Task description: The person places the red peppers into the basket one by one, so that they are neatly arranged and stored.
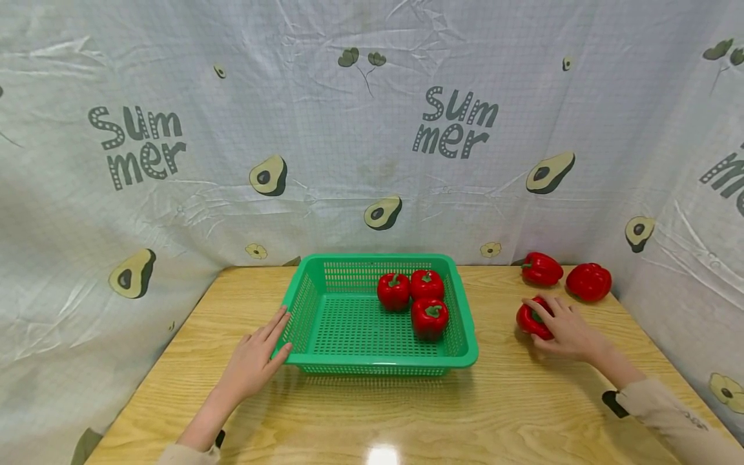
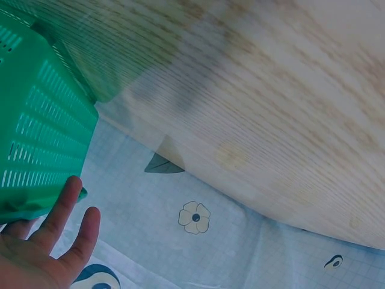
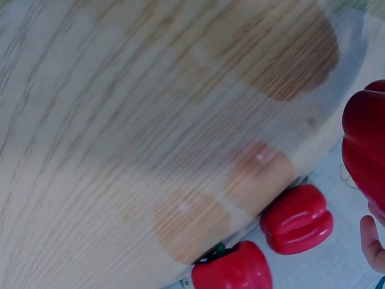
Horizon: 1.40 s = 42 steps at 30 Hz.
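Your left hand [image 1: 256,361] lay flat, fingers straight, vs the green basket [image 1: 302,310] corner. Your right hand [image 1: 566,329] curled over a red pepper [image 1: 530,321] on the desk [image 1: 523,400], right of the basket. Get fingers fully round it before lifting; keep the basket braced.

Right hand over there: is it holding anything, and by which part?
The right hand grips a red pepper on the table, fingers curled over its top and side. The left hand only touches the green basket.
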Tool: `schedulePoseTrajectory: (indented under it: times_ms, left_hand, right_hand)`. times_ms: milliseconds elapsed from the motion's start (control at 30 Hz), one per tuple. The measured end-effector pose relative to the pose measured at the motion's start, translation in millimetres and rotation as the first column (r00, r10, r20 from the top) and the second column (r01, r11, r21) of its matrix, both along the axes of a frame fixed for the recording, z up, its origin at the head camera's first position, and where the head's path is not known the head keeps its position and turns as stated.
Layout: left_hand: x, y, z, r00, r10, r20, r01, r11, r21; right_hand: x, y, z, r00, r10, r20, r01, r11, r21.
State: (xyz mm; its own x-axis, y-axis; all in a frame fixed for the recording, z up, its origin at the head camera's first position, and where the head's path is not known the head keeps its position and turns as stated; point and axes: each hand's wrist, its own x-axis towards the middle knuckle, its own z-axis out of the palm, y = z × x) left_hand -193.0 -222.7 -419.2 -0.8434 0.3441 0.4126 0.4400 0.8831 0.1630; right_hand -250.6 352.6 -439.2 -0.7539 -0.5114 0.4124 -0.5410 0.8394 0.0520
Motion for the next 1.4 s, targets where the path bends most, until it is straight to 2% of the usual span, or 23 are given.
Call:
schedulePoseTrajectory:
  times_ms: [367, 633, 933, 1167, 1400]
  left_hand:
    - [0.1, -0.6, 0.0, 1.000, 0.003, -0.003, -0.003, 1.000, -0.001]
    - [-0.1, -1.4, -0.8, 1.000, 0.008, -0.007, -0.008, 1.000, 0.001]
    - [0.1, -2.0, -0.5, 1.000, 0.013, -0.011, -0.013, 1.000, -0.001]
    - [0.2, -1.5, -1.3, 1.000, 0.009, -0.022, -0.009, 1.000, -0.011]
    - [-0.9, -0.3, -1.7, 1.000, 0.010, -0.008, -0.011, 1.000, -0.012]
  right_hand:
    - [5.5, -11.6, 6.3, 1.000, -0.012, -0.005, 0.013, 0.999, 0.038]
    - [0.7, -23.2, 16.9, 0.992, 0.084, -0.094, -0.078, 0.995, 0.064]
    - [-2.8, -48.0, 42.3, 0.966, 0.183, -0.183, -0.176, 0.983, 0.054]
    - [1.4, -73.6, 63.9, 0.953, 0.247, -0.178, -0.238, 0.969, 0.071]
    - [0.0, -90.2, 78.4, 0.917, 0.321, -0.236, -0.310, 0.947, 0.086]
